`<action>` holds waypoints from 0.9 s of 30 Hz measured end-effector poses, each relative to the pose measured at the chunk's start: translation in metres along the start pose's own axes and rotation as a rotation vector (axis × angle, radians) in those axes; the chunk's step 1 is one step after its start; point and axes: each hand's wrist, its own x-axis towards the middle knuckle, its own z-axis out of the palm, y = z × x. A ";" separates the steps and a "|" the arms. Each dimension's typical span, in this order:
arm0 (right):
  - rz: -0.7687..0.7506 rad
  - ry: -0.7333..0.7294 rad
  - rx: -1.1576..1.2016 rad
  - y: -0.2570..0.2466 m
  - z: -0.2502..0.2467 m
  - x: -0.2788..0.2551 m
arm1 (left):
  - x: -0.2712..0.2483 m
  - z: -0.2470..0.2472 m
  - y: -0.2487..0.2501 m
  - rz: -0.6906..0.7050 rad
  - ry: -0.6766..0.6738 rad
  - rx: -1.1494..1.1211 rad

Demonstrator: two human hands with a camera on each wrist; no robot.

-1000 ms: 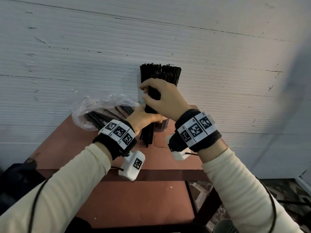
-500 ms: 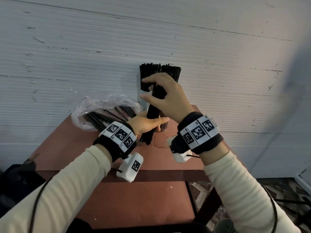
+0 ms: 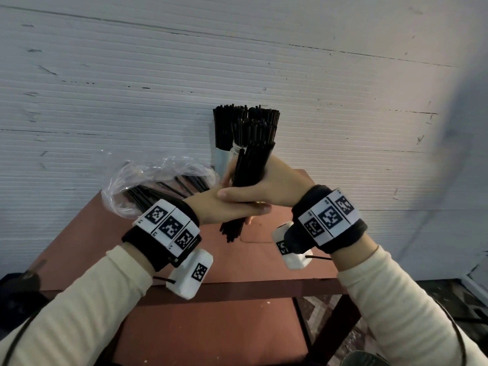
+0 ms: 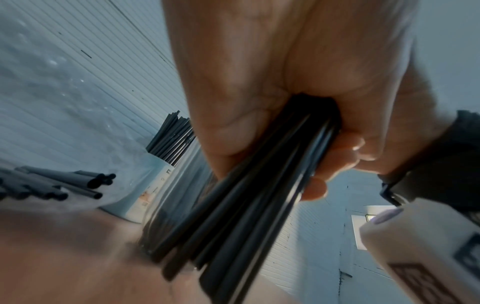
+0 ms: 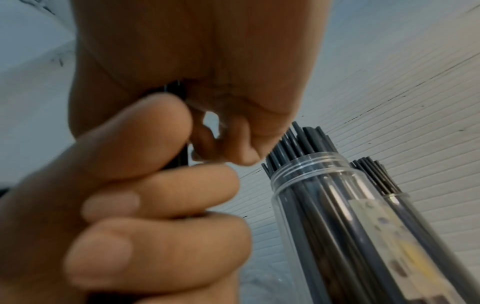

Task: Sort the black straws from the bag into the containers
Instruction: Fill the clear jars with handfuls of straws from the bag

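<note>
A bundle of black straws point(image 3: 251, 165) stands tilted in front of two clear containers point(image 3: 221, 160) that are packed with upright straws point(image 3: 245, 120). My left hand point(image 3: 235, 210) grips the bundle low down, and my right hand point(image 3: 273, 184) wraps round it just above, its thumb lying over the left hand. The bundle's lower ends point(image 3: 232, 230) hang above the table. In the left wrist view the bundle point(image 4: 246, 205) runs out of the closed grip. In the right wrist view the near container point(image 5: 335, 205) stands just right of the hands. The clear plastic bag point(image 3: 148, 180) lies to the left with more straws inside.
The small reddish-brown table point(image 3: 264, 262) stands against a white ribbed wall point(image 3: 343, 101). A lower shelf point(image 3: 206, 328) shows beneath its front edge. A dark object point(image 3: 18, 291) sits at the far left below the table.
My right hand slid down from the top of the bundle to grip it just above the left hand. The bundle's top now shows in front of the containers.
</note>
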 end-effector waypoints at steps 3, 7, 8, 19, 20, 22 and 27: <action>-0.035 0.082 -0.028 0.000 -0.002 0.003 | 0.004 0.004 -0.004 0.029 0.075 -0.046; -0.043 0.244 0.004 -0.003 -0.024 0.015 | 0.012 -0.001 -0.004 0.042 0.208 -0.130; -0.046 0.307 0.020 -0.003 -0.033 0.018 | 0.014 -0.003 -0.006 0.052 0.275 -0.149; -0.039 0.682 0.293 0.005 -0.110 0.055 | 0.070 -0.040 -0.019 0.052 0.479 -0.199; -0.039 0.678 0.297 0.007 -0.112 0.057 | 0.076 -0.045 -0.020 0.050 0.463 -0.197; -0.032 0.669 0.300 0.011 -0.114 0.062 | 0.087 -0.053 -0.023 0.031 0.428 -0.207; 0.016 0.610 0.198 0.021 -0.115 0.074 | 0.106 -0.054 -0.034 -0.005 0.322 -0.200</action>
